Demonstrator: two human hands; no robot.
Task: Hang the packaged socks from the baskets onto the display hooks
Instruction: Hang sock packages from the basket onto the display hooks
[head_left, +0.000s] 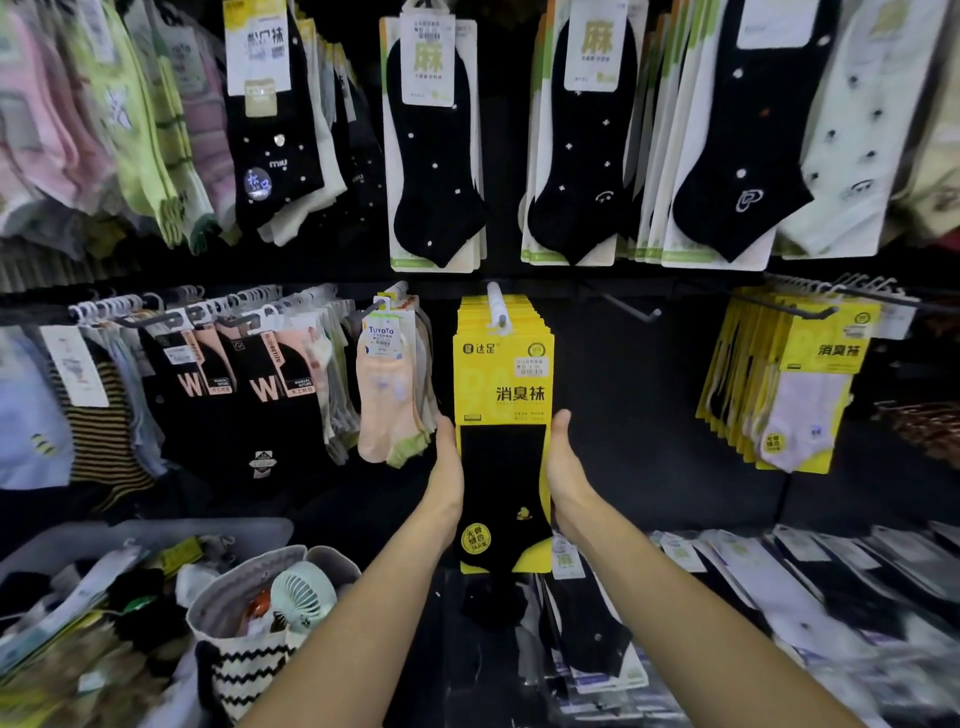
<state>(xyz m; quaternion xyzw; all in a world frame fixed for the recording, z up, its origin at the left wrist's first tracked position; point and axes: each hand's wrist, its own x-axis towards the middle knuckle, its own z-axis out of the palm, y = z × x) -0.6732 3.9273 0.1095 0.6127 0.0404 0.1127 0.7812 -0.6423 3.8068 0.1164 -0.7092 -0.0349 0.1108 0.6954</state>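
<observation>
Head view, the rack: rows of packaged socks hang on a dark display wall.
Task's thing: the yellow sock packs hang in a thick stack on the white-tipped hook, dead centre in the middle row, black sock showing in the front pack.
Left hand: flat against the stack's left edge, fingers straight, pressing inward.
Right hand: same on the right edge, palm on the pack, nothing curled that I can see.
Between them: the stack is squeezed from both sides.
Left neighbour: peach socks just beside the left hand.
Right neighbour: a thin dark hook juts out, then more yellow packs well apart.
Down left: a grey basket heaped with packs, a zigzag tote bag holding a small fan.
Down right: flat-lying packs fanned in a row.
</observation>
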